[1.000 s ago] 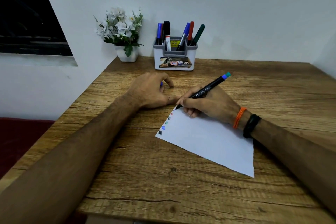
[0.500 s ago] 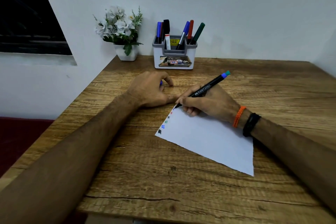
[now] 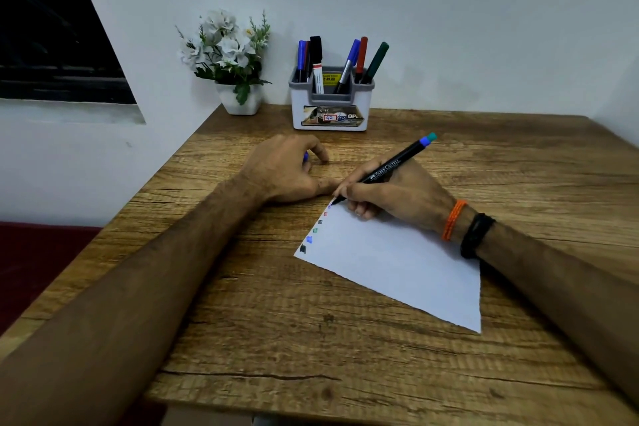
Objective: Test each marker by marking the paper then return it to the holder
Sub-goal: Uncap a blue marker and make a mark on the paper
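Black Faber-Castell marker, pinched in right hand fingers, tip at white paper sheet's far corner. Left hand curled round blue cap. Risk: tip overruns onto wooden tabletop; unpinned paper slides.

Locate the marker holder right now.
Head view: the marker holder stands at the table's far edge against the wall, right of the flower pot.

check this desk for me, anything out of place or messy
Nothing spilled or damaged. The paper lies skewed on the table, with test marks down one edge. The right hand holds the marker tip on it; something blue, probably its cap, shows in the left hand.
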The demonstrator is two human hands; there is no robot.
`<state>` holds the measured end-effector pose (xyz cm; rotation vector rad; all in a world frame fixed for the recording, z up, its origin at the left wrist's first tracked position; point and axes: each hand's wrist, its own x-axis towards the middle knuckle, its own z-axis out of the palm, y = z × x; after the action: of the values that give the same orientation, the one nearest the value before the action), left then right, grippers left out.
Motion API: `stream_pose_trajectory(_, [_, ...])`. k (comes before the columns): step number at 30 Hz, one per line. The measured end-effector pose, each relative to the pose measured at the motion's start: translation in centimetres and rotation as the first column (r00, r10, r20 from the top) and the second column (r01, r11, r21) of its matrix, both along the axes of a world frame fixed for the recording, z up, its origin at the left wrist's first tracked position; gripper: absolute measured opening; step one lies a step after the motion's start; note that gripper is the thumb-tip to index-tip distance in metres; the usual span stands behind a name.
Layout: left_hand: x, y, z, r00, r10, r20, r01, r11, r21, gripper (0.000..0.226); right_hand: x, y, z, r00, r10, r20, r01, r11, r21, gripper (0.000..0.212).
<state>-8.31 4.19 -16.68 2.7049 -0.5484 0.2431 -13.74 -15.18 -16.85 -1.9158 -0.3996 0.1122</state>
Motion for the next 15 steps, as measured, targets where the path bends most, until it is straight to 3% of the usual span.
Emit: stream_pose_trajectory(15, [-0.06,-0.05,0.1,1.0,0.009,0.001,-0.009,1.0,0.011,0.048,0.33,-0.01,-0.16,1.0,-0.022,-0.005,0.022,1.0,0.003,0.009])
